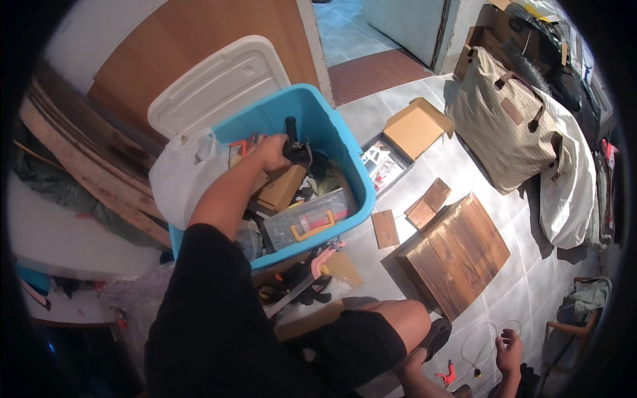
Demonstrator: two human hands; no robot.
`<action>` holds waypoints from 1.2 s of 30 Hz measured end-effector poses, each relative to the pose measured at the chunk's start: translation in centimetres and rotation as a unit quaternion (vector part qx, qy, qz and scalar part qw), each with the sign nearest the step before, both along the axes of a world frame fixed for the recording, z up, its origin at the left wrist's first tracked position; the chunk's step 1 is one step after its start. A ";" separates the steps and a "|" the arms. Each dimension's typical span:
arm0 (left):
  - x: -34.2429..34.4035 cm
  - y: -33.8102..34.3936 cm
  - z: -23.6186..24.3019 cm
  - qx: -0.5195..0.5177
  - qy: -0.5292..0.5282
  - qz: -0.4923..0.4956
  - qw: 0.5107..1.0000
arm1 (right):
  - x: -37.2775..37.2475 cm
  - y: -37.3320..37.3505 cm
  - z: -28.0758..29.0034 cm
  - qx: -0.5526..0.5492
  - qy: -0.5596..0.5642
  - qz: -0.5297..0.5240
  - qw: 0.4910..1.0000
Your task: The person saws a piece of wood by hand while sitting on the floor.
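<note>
My left hand (272,152) reaches down into a large blue plastic bin (358,174). Its fingers are closed around a black tool (296,153) with an upright black grip; the tool's exact kind is unclear. Under and beside that hand lie a small brown cardboard box (282,189) and a clear-wrapped case (306,222) with a yellow handle. A white plastic bag (188,176) hangs over the bin's left rim. At the lower right my right hand (509,351) is held above the floor, fingers loosely bent and apart, nothing in it. A thin pale cable (472,355) and a small red tool (448,373) lie near it.
A wooden box (458,255) stands right of the bin, with loose wood pieces (430,203) beside it. Behind them is an open carton (415,129). A pink-handled saw (302,285) lies before the bin. Planks (86,156) lean left; a beige bag (504,123) stands right.
</note>
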State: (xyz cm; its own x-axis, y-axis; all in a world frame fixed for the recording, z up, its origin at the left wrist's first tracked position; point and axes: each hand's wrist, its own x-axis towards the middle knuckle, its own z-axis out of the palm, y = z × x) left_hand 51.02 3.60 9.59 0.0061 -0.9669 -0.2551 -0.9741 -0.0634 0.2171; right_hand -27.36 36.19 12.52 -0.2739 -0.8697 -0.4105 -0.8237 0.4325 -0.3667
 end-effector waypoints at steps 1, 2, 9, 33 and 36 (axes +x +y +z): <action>-0.4 0.3 0.9 -0.025 0.021 -0.003 0.999 | -0.2 0.3 -0.4 -0.002 -0.009 0.000 1.000; -0.3 0.6 0.8 -0.057 0.073 0.024 0.995 | -0.6 0.4 -0.9 -0.003 -0.019 0.001 1.000; -5.0 5.9 3.6 -0.042 0.659 0.286 0.694 | 1.4 0.3 0.4 0.001 0.002 0.003 1.000; -34.3 6.7 -23.7 0.275 0.580 0.226 0.733 | 9.0 -3.9 -20.8 -0.023 -0.496 -0.418 0.761; -33.3 4.2 -29.6 0.284 0.564 0.248 0.735 | 12.9 -5.3 -22.8 -0.102 -0.585 -0.400 0.698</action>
State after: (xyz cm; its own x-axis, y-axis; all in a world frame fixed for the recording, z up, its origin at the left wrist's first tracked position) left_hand 17.74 7.77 -20.04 -0.2033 -0.6523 -0.7302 -0.0223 -0.7425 0.6695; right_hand -14.44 30.88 -10.24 -0.2874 -0.7033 -0.6501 0.5665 0.4225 -0.7075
